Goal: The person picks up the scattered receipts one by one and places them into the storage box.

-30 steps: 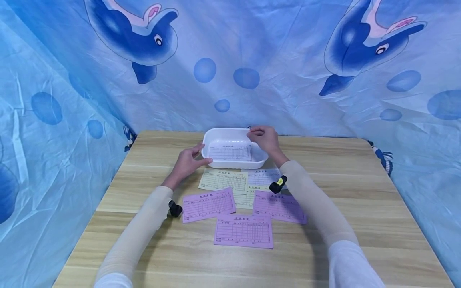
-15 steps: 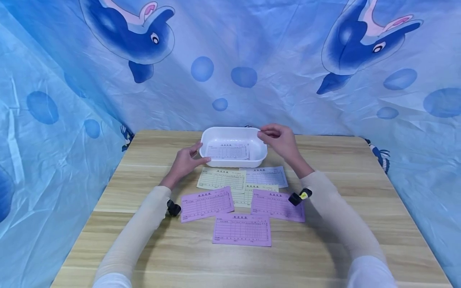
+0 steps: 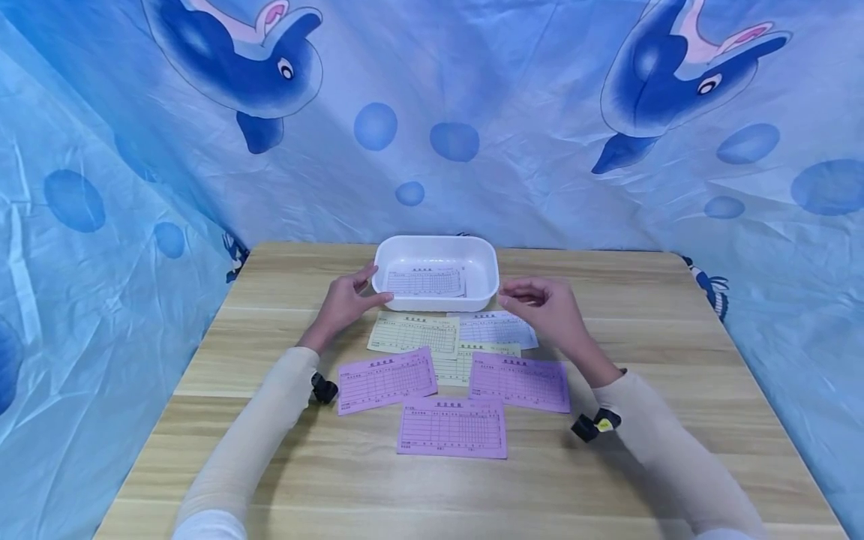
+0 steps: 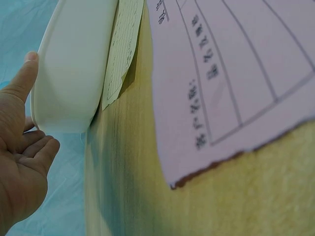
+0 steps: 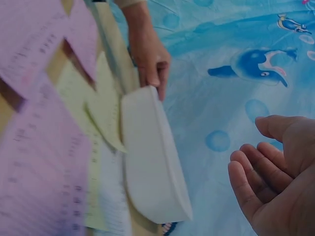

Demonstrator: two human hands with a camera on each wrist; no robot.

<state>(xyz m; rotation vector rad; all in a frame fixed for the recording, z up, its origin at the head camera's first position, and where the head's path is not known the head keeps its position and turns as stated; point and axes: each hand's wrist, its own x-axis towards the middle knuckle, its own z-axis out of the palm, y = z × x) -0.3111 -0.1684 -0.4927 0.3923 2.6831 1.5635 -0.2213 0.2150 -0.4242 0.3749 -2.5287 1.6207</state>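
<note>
A white plastic tray (image 3: 435,305) stands near the table's back edge, with a pale printed receipt slip (image 3: 427,283) lying inside. At its left end my left hand (image 3: 344,306) grips the tray, thumb on the near rim and fingers at the side; the left wrist view shows this hand (image 4: 22,169) close up. Just off the tray's right front corner hovers my right hand (image 3: 550,311), fingers loosely bent. In the right wrist view no object shows in that hand (image 5: 280,177). Below it lies a pale blue slip (image 3: 496,330), partly covered.
Two yellow slips (image 3: 413,334) overlap in front of the tray. Nearer are three purple slips, one at left (image 3: 388,381), one at right (image 3: 520,384), one in front (image 3: 452,429). A blue dolphin-print curtain (image 3: 432,112) hangs behind the table.
My right hand has moved from over the tray's far right side, first outward to the right, then down and nearer. The left hand stays at the tray. The slips lie as before.
</note>
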